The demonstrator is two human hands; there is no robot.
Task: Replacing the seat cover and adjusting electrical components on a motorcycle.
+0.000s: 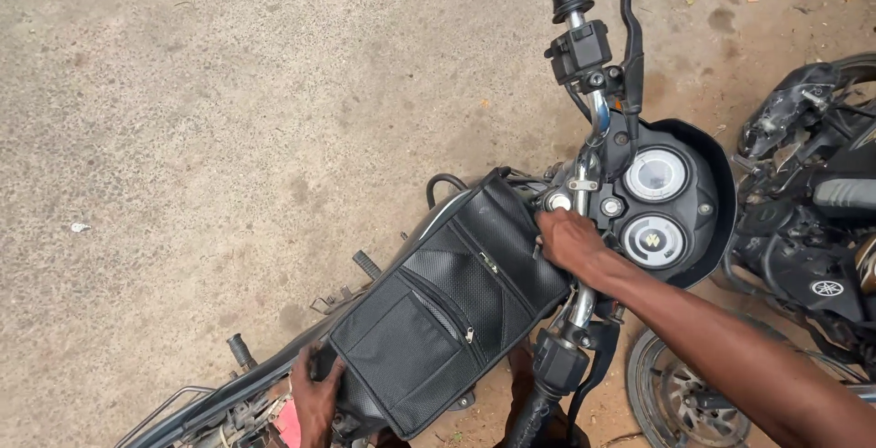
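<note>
Bag (447,307) sits lengthwise on our bike's tank (436,215). Left hand (317,398) grips its near end, right hand (568,238) pinches the far end by the gauges (654,206).

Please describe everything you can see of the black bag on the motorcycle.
The black bag lies flat on the motorcycle's tank, behind the handlebar. It looks like woven fabric with mesh panels, and has several zipped pockets, all closed. The right hand touches its front edge; the left hand grips its rear corner.
</note>
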